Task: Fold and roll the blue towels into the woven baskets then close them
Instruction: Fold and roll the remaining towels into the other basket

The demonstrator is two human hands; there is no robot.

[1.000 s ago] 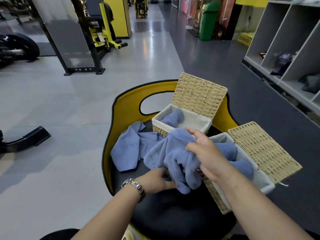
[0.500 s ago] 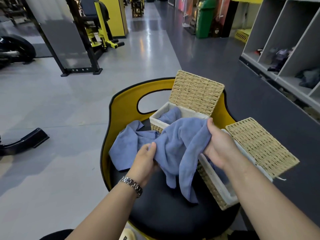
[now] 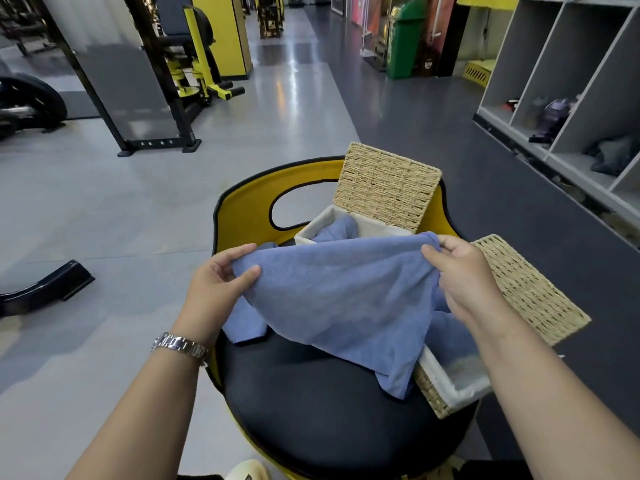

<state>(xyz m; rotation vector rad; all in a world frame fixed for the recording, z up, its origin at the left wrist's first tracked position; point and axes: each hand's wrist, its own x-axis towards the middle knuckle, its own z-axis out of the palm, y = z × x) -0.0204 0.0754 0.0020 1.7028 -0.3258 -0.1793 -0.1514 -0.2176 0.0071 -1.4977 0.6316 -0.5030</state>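
Gym, weight machine [image 3: 187,64], cubby shelves [image 3: 571,81]

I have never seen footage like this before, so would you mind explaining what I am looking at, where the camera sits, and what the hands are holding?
There is no machine here: a person works with two bare hands, and the single wide-angle camera is worn on their head, looking forward and down. That is why both forearms enter from the bottom of the picture.

The left hand, with a metal wristwatch, and the right hand each pinch an upper corner of a blue towel, holding it spread out above a black padded seat with a yellow backrest.

On the seat stand two woven baskets with white liners, both lids open: the far basket has a blue towel hanging over its edge, and the near basket sits under the right forearm. A second loose towel lies on the seat. The surroundings look like a gym.
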